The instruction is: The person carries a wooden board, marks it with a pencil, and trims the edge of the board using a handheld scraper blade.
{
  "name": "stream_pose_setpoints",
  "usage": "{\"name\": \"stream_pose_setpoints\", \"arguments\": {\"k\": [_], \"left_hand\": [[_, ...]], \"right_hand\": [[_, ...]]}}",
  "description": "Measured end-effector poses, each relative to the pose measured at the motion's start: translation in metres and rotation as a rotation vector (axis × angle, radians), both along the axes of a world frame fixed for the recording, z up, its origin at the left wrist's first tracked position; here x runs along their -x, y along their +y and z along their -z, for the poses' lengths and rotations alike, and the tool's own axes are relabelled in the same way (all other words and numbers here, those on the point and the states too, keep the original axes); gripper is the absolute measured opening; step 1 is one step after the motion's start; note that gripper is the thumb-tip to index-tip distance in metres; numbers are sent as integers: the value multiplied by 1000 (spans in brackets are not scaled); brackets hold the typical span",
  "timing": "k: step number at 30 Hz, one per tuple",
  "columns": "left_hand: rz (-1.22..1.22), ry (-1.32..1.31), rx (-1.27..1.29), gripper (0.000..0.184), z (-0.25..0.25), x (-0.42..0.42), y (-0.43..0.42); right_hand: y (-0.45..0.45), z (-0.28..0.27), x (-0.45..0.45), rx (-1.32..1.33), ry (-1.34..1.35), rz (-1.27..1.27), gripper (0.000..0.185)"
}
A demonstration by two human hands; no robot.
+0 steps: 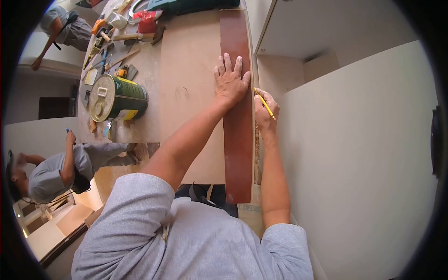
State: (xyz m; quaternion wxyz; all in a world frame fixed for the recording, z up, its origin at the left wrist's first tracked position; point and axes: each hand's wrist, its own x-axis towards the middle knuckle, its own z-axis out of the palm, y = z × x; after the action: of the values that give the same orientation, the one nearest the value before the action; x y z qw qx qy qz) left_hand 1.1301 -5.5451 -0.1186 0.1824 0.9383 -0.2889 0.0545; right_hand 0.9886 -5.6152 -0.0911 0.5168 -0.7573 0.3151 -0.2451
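The long reddish-brown board (238, 149) lies lengthwise in front of me, flat over the right-hand part of a wider pale wooden sheet (191, 116), its near end reaching past the sheet toward the grey shirt (205, 238). I have the left hand (229, 85) spread on top of the board, palm down and fingers extended, pressing rather than grasping. Just beside the board's right edge, I have the right hand (267, 111) closed around a yellow pencil (266, 104), pinched between thumb and fingers; its tip is at the edge by the left thumb, though I cannot tell whether it touches. Left of the sheet, on the worktable (151, 128), I see a green metal can (130, 97) with its pale lid facing left. Beyond it are scattered hand tools (105, 51), a hammer (135, 36) with a wooden handle, and a red bag (147, 21). A dark green case (186, 4) sits at the far end. To the right stands a large whitish panel (359, 158). Off to the left, well apart from my hands, I see one person (77, 30) at the top and another person (58, 170) lower down, holding something small and blue.
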Motion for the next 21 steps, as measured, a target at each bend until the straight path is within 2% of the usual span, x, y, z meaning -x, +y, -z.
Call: {"name": "stream_pose_setpoints", "arguments": {"k": [9,15,21], "left_hand": [[-2,-68,20,68,8,-3,0],[14,-12,31,70,17,-6,-1],[-7,42,-18,69,-11,9,-1]], "right_hand": [[39,-3,85,-127,90,-11,29],[66,-1,146,-160,118,-4,28],[92,-12,202,-166,209,-26,29]]}}
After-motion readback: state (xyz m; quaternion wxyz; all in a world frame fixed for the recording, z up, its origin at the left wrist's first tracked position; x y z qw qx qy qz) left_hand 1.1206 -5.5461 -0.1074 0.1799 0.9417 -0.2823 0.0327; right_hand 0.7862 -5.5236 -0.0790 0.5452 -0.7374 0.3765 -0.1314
